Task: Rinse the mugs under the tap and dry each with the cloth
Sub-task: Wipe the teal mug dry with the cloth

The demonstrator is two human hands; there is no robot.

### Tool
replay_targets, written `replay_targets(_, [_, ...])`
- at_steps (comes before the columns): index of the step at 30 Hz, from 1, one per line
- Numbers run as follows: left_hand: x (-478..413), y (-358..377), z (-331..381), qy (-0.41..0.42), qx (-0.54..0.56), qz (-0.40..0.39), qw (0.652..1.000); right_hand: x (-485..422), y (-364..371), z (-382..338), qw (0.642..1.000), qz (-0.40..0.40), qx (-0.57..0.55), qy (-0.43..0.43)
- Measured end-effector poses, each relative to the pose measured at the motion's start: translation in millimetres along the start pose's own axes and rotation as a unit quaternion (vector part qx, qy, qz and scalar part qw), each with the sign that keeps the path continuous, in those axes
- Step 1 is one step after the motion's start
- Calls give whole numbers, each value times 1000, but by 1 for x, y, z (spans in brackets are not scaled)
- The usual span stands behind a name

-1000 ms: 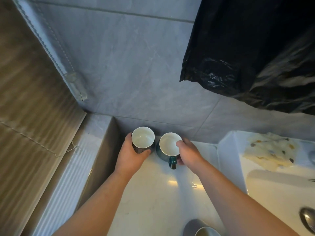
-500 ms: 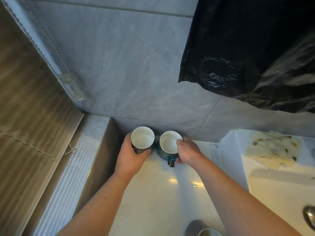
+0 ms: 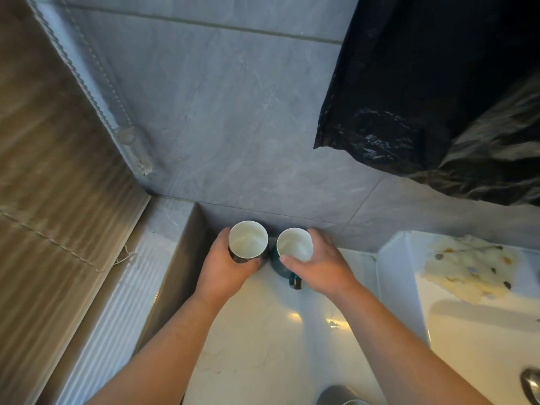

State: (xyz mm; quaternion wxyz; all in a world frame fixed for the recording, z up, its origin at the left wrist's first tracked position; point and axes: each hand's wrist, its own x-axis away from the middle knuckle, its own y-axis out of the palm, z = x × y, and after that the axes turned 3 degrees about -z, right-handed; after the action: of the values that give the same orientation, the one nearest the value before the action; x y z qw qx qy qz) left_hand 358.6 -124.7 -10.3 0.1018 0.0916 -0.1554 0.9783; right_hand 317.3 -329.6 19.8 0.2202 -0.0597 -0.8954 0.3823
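Head view, the only one on offer. Two mugs stand side by side at the back of the white counter (image 3: pixel 277 352), hard up against the grey tiled wall (image 3: pixel 233 127).

The left hand (image 3: pixel 225 268) wraps the dark mug (image 3: pixel 248 244), fingers curled round its far side and thumb on the near side. The right hand (image 3: pixel 325 267) has the teal mug (image 3: pixel 293 244) by the body, thumb at the near rim and fingers curled behind. Its handle (image 3: pixel 295 281) pokes out toward us, unused.

The mugs sit so close I can't tell whether they touch. There's the danger: lift both together and they may clink. The teal one could also slip, since a body hold on glaze looks less sure than the handle.

The basin (image 3: pixel 482 340) and tap (image 3: pixel 531 385) lie off to the right, with the patterned cloth (image 3: pixel 470 267) on the back ledge — so a mug carried low could knock the raised basin edge.
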Motion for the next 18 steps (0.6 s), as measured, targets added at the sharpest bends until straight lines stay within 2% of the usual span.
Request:
replay_targets(13, [-1, -1, -1, -4, -36, 11, 999, 1, 12, -2, 999, 44, 4, 23])
replay_targets(18, [0, -3, 4, -16, -51, 1, 999, 1, 8, -3, 999, 18, -2, 28])
